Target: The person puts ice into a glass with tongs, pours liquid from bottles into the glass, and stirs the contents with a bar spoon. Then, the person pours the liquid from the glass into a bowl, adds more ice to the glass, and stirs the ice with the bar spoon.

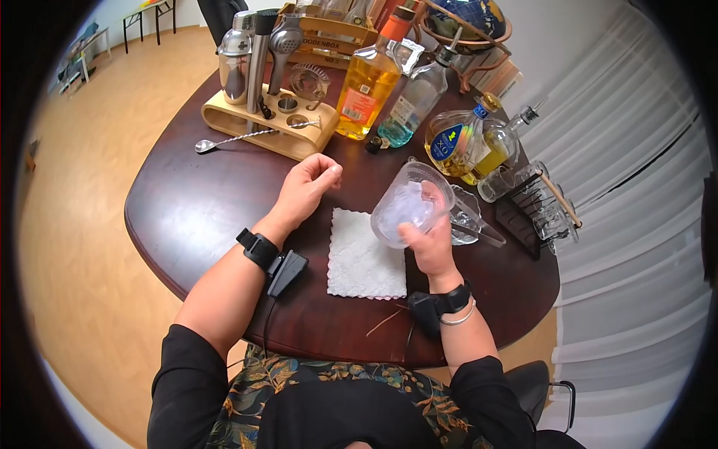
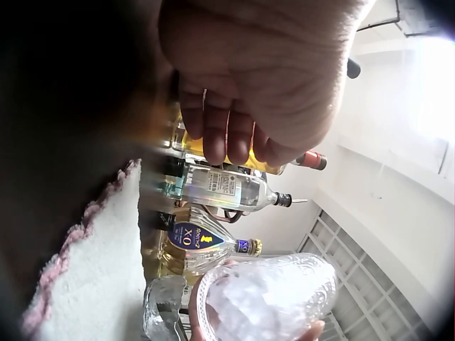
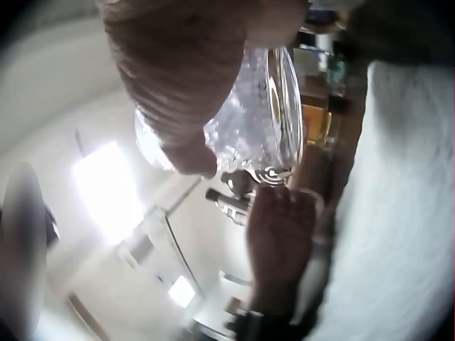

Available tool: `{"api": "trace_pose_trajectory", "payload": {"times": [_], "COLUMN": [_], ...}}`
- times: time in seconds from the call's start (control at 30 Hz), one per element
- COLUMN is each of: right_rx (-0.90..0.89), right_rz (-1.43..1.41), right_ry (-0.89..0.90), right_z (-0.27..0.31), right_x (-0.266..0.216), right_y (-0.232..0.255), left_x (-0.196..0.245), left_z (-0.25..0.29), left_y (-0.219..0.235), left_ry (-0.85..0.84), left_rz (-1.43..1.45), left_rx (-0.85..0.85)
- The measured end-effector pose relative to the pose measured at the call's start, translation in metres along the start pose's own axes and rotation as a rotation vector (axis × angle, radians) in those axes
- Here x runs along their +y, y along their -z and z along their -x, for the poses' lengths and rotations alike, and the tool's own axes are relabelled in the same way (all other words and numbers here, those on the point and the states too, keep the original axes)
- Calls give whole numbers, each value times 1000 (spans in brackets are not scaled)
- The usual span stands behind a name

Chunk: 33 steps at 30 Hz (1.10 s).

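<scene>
In the head view the right hand (image 1: 432, 247) grips a clear patterned glass (image 1: 400, 209), tilted above the corner of a white cloth (image 1: 363, 262); its inside looks cloudy white. The left hand (image 1: 305, 188) is above the table to the left of the glass, fingers loosely curled around nothing. The left wrist view shows that hand (image 2: 256, 78) with bent fingers, apart from the glass (image 2: 274, 295). In the right wrist view the right hand (image 3: 181, 78) wraps the glass (image 3: 252, 121), partly hiding it. Another clear glass object (image 1: 465, 213) lies behind the right hand.
A wooden stand (image 1: 303, 138) with bar tools and a twisted spoon (image 1: 239, 138) is at the back left. An orange-labelled bottle (image 1: 366, 86), a clear bottle (image 1: 415, 105) and an XO bottle (image 1: 452, 138) stand behind. A dark rack (image 1: 523, 217) with small glasses is at the right.
</scene>
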State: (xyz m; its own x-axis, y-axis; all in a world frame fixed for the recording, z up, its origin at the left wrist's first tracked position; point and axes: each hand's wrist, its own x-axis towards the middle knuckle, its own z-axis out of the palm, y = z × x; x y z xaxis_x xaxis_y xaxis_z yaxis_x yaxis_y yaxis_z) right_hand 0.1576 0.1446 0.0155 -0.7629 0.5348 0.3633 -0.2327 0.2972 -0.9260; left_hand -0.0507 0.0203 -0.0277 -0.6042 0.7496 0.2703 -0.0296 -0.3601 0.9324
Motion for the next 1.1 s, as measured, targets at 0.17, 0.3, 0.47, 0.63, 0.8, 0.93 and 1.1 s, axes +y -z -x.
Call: {"api": "trace_pose_trajectory", "payload": {"times": [0.17, 0.3, 0.47, 0.63, 0.8, 0.93, 1.1], "right_rx": [26, -36, -202, -409, -512, -473, -403], "right_rz": [16, -246, 141, -66, 93, 42, -215], "right_ry": [38, -102, 83, -81, -107, -146, -236], "right_z": [1, -4, 0, -3, -9, -9, -10], "right_x": [3, -21, 3, 22, 32, 15, 20], "right_y": [1, 4, 5, 7, 20, 24, 26], "left_x": [0, 1, 4, 10, 10, 7, 8], "left_z": [1, 1, 2, 4, 4, 4, 4], "left_y": [0, 0, -1, -5, -5, -3, -4], "left_ry": [-3, 12, 2, -12, -23, -17, -20], "left_rz": [-13, -7, -20, -34, -59, -65, -67], "left_rx": [-7, -5, -11, 25, 30, 29, 37]}}
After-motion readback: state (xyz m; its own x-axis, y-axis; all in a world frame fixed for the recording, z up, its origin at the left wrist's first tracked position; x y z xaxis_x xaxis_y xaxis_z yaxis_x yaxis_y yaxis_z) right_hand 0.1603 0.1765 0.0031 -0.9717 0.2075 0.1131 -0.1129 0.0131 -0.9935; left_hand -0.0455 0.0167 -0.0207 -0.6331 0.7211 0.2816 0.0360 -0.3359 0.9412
